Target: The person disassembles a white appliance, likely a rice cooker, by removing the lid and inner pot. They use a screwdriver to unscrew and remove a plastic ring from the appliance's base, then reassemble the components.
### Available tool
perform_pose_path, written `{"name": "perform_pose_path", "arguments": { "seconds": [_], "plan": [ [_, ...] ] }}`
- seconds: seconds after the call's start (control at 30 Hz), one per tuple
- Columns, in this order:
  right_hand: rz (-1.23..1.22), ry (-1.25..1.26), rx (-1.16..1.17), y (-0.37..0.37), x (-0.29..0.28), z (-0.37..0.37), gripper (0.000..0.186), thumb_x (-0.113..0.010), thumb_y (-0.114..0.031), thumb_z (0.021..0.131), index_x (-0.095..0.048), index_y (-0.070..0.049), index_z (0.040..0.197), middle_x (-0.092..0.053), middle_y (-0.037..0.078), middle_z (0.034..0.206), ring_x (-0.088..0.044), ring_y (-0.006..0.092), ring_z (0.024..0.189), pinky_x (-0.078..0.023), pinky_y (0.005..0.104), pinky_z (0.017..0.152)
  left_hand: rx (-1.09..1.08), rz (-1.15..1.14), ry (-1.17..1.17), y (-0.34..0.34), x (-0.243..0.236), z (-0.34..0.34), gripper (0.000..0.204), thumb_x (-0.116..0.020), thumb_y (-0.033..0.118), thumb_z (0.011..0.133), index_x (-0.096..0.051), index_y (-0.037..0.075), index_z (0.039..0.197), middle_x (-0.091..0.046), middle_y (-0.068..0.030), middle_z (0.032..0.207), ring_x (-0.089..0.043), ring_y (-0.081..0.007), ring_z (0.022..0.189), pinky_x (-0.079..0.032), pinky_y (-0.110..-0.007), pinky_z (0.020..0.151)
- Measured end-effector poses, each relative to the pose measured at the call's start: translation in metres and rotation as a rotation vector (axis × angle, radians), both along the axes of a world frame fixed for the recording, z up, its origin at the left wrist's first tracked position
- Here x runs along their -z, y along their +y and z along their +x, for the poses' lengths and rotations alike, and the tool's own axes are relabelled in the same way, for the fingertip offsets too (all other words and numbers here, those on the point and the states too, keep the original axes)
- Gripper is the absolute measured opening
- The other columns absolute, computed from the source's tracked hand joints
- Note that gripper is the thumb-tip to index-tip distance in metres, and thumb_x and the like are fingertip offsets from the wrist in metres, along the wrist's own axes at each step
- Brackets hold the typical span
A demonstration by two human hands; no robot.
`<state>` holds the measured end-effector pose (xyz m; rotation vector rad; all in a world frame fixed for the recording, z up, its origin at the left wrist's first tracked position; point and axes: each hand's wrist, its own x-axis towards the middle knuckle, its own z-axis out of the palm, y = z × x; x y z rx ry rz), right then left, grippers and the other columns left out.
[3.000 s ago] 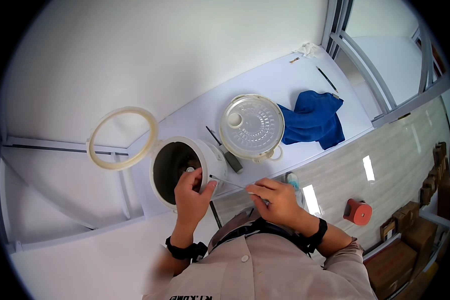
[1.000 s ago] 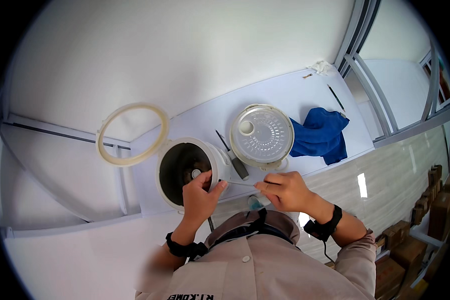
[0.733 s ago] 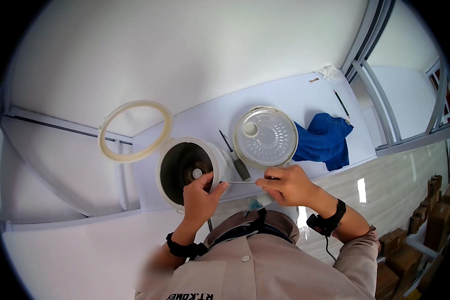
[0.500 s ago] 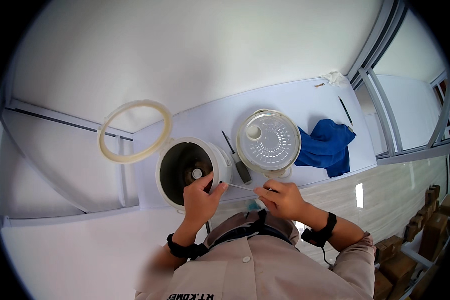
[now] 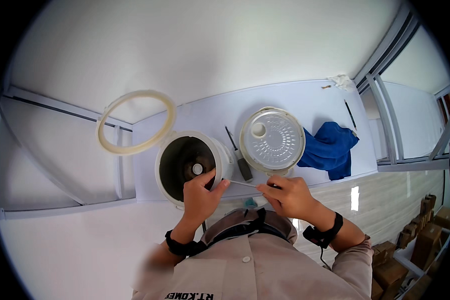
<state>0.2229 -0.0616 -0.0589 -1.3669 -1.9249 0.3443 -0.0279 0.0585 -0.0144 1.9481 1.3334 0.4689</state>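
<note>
My left hand [image 5: 201, 195] grips the right rim of the white rice cooker body [image 5: 162, 187], fingers inside, thumb outside. The dark interior has a light round centre piece [image 5: 197, 168]. My right hand [image 5: 290, 195] is closed on a slim screwdriver [image 5: 244, 183], whose tip is at the cooker's rim by my left thumb. A cream open ring [image 5: 122, 149] is at the cooker's back left. To the right, the round lid [image 5: 275, 140] has a dimpled metal plate. A grey-handled tool [image 5: 244, 170] lies between cooker and lid.
On the white table [image 5: 210, 110] are a blue cloth [image 5: 330, 150], a dark pencil [image 5: 350, 112], a small brass-coloured piece [image 5: 326, 86] and a crumpled white tissue [image 5: 341, 81]. Wall and grey frames surround it. Cardboard boxes [image 5: 427, 237] stand on the floor at lower right.
The view has shifted, so the table's right-hand items appear lower and further right. Both hands keep their grips, with small movements of my right hand on the screwdriver.
</note>
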Motion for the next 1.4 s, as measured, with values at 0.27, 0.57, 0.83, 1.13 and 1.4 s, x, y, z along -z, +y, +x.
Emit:
{"name": "perform_pose_path", "arguments": {
  "seconds": [0.27, 0.57, 0.83, 1.13, 1.4],
  "plan": [
    [-0.075, -0.127, -0.039, 0.010, -0.034, 0.006, 0.029, -0.077, -0.010, 0.085, -0.075, -0.012, 0.115, -0.062, 0.005, 0.091, -0.069, 0.0267, 0.068, -0.051, 0.0401, 0.053, -0.012, -0.048, -0.021, 0.004, 0.003, -0.002, 0.045, -0.088, 0.019, 0.090, -0.077, 0.001, 0.130, -0.077, -0.0132, 0.084, -0.057, -0.0110, 0.067, -0.051, -0.029, 0.067],
    [0.073, 0.062, 0.011, -0.002, 0.035, -0.016, 0.040, -0.080, -0.001, 0.082, -0.074, -0.010, 0.121, -0.065, 0.006, 0.094, -0.069, 0.0264, 0.067, -0.053, 0.0374, 0.054, -0.020, -0.021, -0.098, 0.006, 0.017, -0.009, 0.044, -0.087, 0.018, 0.089, -0.077, 0.001, 0.129, -0.077, -0.0106, 0.083, -0.058, -0.0099, 0.066, -0.051, -0.028, 0.067],
    [0.142, 0.203, -0.022, 0.005, 0.069, -0.022, 0.037, -0.081, -0.002, 0.086, -0.074, -0.009, 0.122, -0.068, 0.007, 0.099, -0.072, 0.0279, 0.073, -0.056, 0.0383, 0.058, -0.051, -0.043, -0.019, 0.006, 0.017, -0.010, 0.042, -0.087, 0.017, 0.089, -0.078, 0.000, 0.126, -0.082, -0.0134, 0.092, -0.070, -0.0104, 0.075, -0.055, -0.028, 0.073],
    [0.089, 0.257, -0.045, 0.013, 0.080, -0.022, 0.028, -0.080, -0.004, 0.088, -0.076, -0.010, 0.115, -0.071, 0.006, 0.100, -0.072, 0.0283, 0.074, -0.056, 0.0377, 0.059, -0.060, -0.013, -0.078, 0.003, 0.010, -0.003, 0.042, -0.086, 0.017, 0.090, -0.077, -0.003, 0.127, -0.081, -0.0162, 0.092, -0.072, -0.0124, 0.076, -0.056, -0.029, 0.074],
    [0.104, -0.059, -0.167, 0.031, 0.012, 0.026, 0.033, -0.079, -0.012, 0.081, -0.076, -0.015, 0.114, -0.064, 0.001, 0.090, -0.069, 0.0251, 0.068, -0.053, 0.0382, 0.054, -0.037, -0.040, 0.032, -0.001, 0.008, -0.008, 0.039, -0.085, 0.011, 0.092, -0.077, -0.005, 0.126, -0.082, -0.0109, 0.091, -0.070, -0.0062, 0.083, -0.056, -0.026, 0.077]
  ]
}}
